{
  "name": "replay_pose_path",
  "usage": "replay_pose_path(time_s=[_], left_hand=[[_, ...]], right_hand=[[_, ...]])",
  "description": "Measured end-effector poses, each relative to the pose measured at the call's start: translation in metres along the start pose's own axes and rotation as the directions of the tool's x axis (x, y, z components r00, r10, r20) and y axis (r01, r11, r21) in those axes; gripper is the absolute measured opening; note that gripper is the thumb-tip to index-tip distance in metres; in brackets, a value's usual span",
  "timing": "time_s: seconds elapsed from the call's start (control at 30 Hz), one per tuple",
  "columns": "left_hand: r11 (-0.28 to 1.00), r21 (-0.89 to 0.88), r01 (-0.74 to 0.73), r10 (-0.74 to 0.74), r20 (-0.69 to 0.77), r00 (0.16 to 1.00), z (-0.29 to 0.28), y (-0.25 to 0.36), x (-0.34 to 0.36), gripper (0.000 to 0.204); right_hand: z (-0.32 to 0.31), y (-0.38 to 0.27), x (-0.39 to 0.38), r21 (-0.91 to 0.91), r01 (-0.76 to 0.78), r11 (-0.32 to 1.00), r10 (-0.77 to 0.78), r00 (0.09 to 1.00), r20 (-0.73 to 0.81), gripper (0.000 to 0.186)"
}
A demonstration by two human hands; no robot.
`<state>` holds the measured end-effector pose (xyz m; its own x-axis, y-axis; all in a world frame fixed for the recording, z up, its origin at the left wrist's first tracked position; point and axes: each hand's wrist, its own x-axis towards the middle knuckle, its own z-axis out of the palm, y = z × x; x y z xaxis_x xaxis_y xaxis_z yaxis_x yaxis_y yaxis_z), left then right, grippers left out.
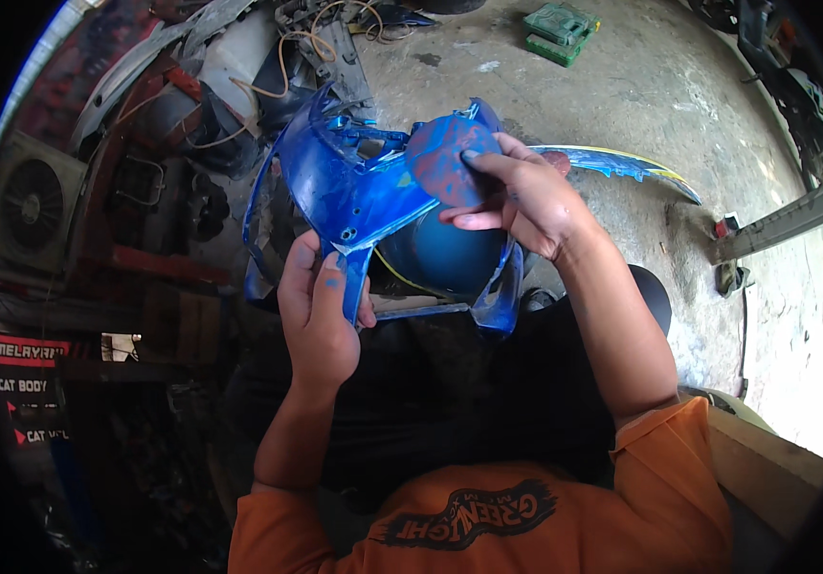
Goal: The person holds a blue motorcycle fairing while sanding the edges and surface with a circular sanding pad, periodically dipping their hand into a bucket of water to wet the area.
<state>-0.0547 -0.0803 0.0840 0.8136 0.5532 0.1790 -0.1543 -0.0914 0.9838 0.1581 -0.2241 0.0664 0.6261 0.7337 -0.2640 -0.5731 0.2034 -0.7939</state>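
A glossy blue motorcycle fairing panel point(321, 182) is held up in front of me, with scuffed patches along its edge. My left hand point(318, 304) is closed around its narrow lower arm, thumb on the near face. Between the thumb and fingers of my right hand point(534, 196) is a round, reddish-brown sanding disc point(442, 165) smeared with blue. The disc covers part of the panel's right side; whether it touches the surface I cannot tell. Below the panel sits a dark blue rounded part point(445, 251), partly hidden.
A blue, yellow-edged panel point(632, 163) lies on the concrete floor to the right. Farther off stands a green case point(562, 33). Scrap parts and a tan hose point(284, 62) crowd the far left, near a boxed fan point(36, 201). A wooden beam point(766, 469) is beside my right arm.
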Motion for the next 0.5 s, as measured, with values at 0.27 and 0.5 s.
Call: replay_pose_path(time_s=[0.27,0.5], left_hand=[[0.991,-0.133,0.002,-0.010,-0.056,0.998,0.038,0.012,-0.011,0.028],[0.991,-0.133,-0.011,0.012,0.003,1.000,0.069,-0.023,0.035,0.022]], right_hand=[[0.015,-0.015,-0.021,0.269,0.217,0.938,-0.206,0.976,-0.068,0.029],[-0.022,-0.031,0.008,0.258,0.356,0.898,-0.279,0.915,-0.291,0.017]])
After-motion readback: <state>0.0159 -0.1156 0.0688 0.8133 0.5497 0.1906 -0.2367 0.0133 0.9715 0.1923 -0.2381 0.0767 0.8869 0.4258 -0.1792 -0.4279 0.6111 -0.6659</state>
